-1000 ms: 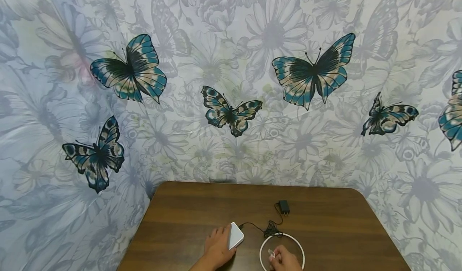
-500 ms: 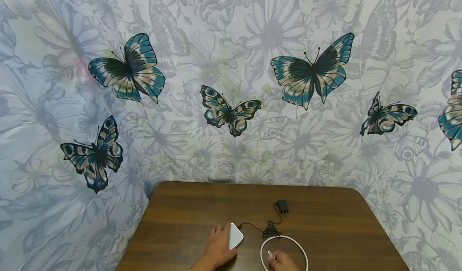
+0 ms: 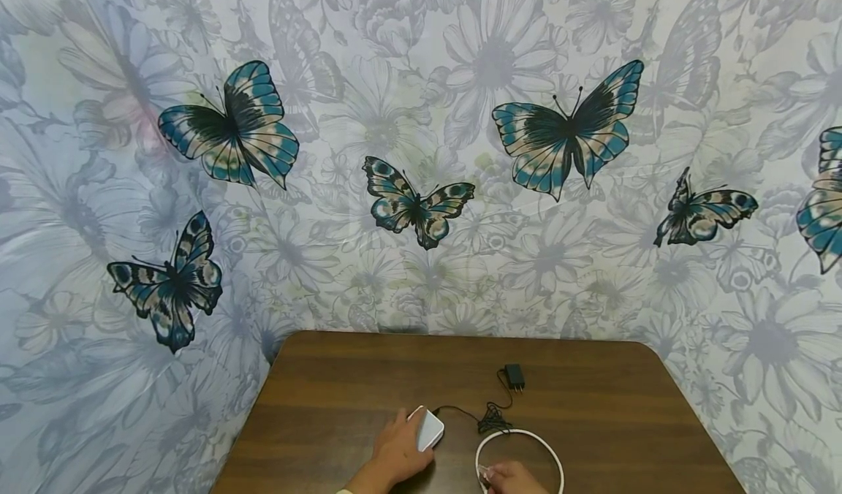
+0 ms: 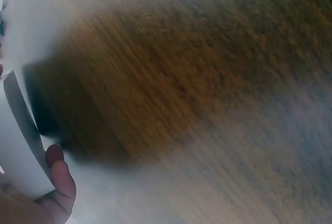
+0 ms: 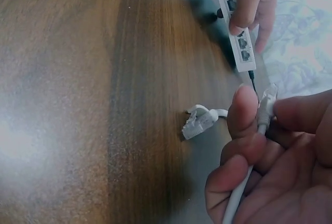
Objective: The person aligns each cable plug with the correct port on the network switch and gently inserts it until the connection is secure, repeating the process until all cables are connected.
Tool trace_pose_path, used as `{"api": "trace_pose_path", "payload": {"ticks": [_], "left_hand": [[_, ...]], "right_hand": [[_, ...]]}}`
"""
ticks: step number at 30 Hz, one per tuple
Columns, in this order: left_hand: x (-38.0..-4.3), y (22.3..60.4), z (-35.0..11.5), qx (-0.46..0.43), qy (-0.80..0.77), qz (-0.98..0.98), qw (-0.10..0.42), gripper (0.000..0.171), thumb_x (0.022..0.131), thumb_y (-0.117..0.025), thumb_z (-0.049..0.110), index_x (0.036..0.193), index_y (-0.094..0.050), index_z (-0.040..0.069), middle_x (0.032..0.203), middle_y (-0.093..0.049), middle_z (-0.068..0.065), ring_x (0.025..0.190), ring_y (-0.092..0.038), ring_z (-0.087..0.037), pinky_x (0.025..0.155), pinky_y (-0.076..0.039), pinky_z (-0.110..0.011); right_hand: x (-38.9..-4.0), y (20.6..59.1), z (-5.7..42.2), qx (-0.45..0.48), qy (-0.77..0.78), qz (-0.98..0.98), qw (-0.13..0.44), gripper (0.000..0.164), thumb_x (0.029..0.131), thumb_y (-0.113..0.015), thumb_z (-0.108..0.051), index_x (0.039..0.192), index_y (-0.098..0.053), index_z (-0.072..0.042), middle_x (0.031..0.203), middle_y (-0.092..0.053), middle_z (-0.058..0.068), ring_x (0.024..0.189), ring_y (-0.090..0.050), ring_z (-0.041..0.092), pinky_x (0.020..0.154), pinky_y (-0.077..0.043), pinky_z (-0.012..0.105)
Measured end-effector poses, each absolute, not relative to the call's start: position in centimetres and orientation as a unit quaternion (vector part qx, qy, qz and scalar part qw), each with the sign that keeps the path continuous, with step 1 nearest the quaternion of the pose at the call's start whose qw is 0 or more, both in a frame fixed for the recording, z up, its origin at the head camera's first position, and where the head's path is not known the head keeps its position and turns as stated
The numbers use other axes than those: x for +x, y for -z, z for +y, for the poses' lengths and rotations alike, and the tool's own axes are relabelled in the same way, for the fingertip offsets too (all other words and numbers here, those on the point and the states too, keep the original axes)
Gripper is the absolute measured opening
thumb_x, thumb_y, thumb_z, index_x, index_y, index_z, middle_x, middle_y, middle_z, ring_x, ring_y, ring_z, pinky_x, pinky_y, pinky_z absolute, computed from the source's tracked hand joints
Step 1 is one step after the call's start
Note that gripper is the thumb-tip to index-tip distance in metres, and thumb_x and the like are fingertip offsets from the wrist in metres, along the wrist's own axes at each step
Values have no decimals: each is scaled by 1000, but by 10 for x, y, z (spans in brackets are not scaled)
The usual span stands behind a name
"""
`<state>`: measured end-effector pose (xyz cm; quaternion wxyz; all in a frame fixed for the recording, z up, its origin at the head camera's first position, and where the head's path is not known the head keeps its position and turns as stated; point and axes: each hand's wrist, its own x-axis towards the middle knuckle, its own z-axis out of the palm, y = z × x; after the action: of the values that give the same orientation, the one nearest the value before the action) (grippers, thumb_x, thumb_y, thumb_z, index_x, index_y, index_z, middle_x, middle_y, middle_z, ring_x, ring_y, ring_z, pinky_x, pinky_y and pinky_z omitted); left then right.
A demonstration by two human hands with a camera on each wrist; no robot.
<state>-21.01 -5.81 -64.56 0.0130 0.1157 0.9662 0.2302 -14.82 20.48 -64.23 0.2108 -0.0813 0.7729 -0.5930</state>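
Note:
My left hand (image 3: 401, 449) grips a small white network switch (image 3: 430, 432) on the table. In the right wrist view a row of ports shows on the switch's side (image 5: 245, 56), one finger lying across part of it. A thin black cord runs from its end. My right hand (image 3: 514, 478) pinches a clear plug (image 5: 268, 99) of a white Ethernet cable (image 3: 555, 454) between thumb and finger, the cable passing down across the curled fingers. The cable's other plug (image 5: 199, 124) lies near the hand, apart from it. In the left wrist view only the box's edge and some fingers show.
A black power adapter (image 3: 514, 377) lies toward the back of the brown wooden table (image 3: 368, 370), its prongs facing forward. The bundled black cord (image 3: 493, 417) lies between adapter and cable loop. Behind the table stands a wall covering with butterflies (image 3: 421, 202).
My right hand has shifted slightly down and left with the plug, and the white loop has moved a little right. My left fingers have shifted over the switch, which stays in place.

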Motion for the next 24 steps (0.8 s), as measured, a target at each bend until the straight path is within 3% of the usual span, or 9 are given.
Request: {"api": "trace_pose_path", "payload": {"ticks": [7,16,24], "left_hand": [[-207,644,-57,124,-241,962,5,76,70,-76,41,138,-57,16,111,-58,-9,81,-56,-22,63,-42,-36],[-207,644,-56,141,-256,956,5,66,75,-72,42,137,-61,26,114,-58,-9,78,-56,-19,62,-39,-34],[-207,641,-54,132,-267,954,21,64,78,-68,41,141,-57,31,119,-56,-13,79,-59,-24,62,-41,-36]], "right_hand": [[-146,642,208,-66,617,747,238,35,100,-53,-10,92,-56,23,64,-57,-9,56,-47,1,52,-37,15],[-144,640,209,-18,673,686,276,40,101,-48,-16,105,-55,23,71,-68,-6,61,-58,2,57,-46,17],[-143,641,210,-56,650,712,260,37,101,-52,-11,104,-55,25,73,-67,-7,61,-56,1,56,-43,15]]}}
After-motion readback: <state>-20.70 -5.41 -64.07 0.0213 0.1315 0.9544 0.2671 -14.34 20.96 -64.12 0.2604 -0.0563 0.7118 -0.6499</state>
